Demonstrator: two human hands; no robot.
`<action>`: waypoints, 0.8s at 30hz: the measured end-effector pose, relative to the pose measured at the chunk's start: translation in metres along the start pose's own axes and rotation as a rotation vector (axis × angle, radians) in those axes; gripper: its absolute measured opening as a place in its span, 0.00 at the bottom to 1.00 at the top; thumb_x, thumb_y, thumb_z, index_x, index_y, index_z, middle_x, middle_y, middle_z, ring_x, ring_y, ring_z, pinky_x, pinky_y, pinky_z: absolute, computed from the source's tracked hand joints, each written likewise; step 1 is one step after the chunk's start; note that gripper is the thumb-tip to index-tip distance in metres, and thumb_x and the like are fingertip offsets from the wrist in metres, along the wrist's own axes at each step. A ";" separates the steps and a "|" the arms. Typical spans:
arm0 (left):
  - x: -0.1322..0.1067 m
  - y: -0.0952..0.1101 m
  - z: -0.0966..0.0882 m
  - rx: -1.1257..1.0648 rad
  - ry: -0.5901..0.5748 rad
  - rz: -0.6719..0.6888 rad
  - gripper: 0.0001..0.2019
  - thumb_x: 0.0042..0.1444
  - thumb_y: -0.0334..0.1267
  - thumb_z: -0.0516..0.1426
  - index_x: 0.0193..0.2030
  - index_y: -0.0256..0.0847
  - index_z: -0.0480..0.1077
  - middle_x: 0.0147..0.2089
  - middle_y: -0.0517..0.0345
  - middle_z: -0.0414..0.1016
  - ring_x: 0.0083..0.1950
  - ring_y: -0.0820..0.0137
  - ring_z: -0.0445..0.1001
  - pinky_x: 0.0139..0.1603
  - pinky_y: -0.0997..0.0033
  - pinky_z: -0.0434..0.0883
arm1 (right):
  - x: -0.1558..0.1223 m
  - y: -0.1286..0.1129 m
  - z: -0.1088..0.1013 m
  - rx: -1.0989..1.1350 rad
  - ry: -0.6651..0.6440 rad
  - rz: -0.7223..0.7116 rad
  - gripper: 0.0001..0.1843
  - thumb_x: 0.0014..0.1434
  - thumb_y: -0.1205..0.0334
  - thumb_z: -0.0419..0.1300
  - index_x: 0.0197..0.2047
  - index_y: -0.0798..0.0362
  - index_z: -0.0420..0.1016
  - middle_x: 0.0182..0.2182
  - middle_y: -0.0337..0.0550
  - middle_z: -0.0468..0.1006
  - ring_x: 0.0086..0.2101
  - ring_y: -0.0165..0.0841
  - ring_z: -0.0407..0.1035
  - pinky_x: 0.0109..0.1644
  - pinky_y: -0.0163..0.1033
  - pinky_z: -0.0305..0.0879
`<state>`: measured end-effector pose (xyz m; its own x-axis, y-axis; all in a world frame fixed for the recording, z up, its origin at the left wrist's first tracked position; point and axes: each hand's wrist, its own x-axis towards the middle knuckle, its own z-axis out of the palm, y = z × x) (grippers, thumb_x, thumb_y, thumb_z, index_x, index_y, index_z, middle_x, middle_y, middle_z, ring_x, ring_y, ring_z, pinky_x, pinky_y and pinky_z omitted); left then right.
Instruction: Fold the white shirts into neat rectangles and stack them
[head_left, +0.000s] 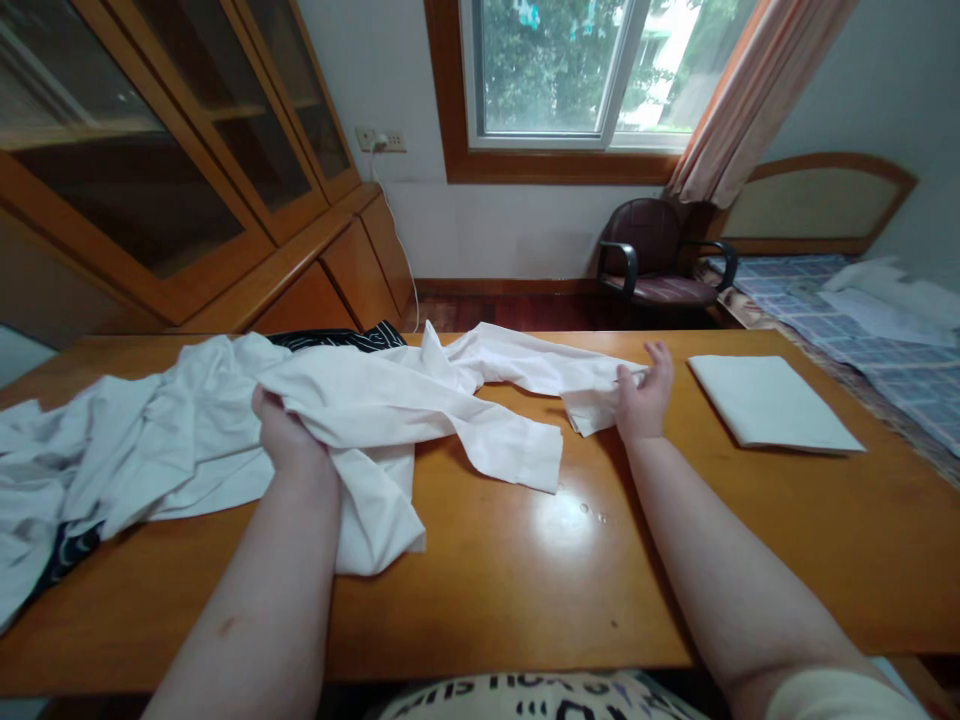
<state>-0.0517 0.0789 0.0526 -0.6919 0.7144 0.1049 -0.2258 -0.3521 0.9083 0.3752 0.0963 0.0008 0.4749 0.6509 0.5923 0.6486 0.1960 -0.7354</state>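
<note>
Gripped by both hands, a white garment [390, 395] is being held out over a wooden table [540, 610].
By the right hand [646, 392], the end of the far sleeve [525, 360] is being pinched between thumb and forefinger, the other fingers being held raised; by the left hand [292, 430], cloth at the garment's other end is being held, though the fingers are being partly covered and their tightness cannot be told. Between the hands, the near sleeve [510, 445] is being left loose. To the left, the tabletop is being covered by heaped white cloth [187, 400], by which a black cloth with white lines [345, 338] is being partly hidden. To the right, a flat white item [772, 400] is being borne by the table, apart from the garment.
</note>
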 end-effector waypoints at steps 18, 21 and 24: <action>-0.060 -0.017 0.024 0.659 -0.929 -0.278 0.26 0.39 0.45 0.66 0.47 0.38 0.73 0.43 0.52 0.79 0.46 0.55 0.76 0.45 0.59 0.73 | -0.012 -0.015 0.010 -0.524 -0.573 -0.036 0.13 0.55 0.56 0.56 0.33 0.50 0.81 0.41 0.47 0.77 0.43 0.43 0.68 0.56 0.52 0.54; -0.060 -0.019 0.024 0.497 -0.833 -0.395 0.27 0.40 0.46 0.66 0.48 0.37 0.72 0.41 0.52 0.79 0.43 0.56 0.77 0.43 0.59 0.74 | -0.005 -0.006 0.008 -0.278 -0.387 0.153 0.12 0.52 0.58 0.55 0.33 0.53 0.78 0.33 0.46 0.78 0.36 0.40 0.69 0.47 0.46 0.62; -0.057 -0.017 0.026 0.258 -0.663 -0.450 0.26 0.41 0.48 0.66 0.46 0.35 0.72 0.40 0.50 0.80 0.44 0.55 0.77 0.45 0.58 0.74 | 0.003 0.005 0.005 -0.016 -0.109 0.388 0.14 0.52 0.55 0.55 0.34 0.55 0.74 0.27 0.44 0.76 0.31 0.37 0.68 0.38 0.42 0.65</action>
<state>0.0092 0.0603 0.0417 -0.0087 0.9892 -0.1460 -0.1642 0.1426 0.9761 0.3766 0.1028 -0.0024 0.6207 0.7487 0.2326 0.4433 -0.0904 -0.8918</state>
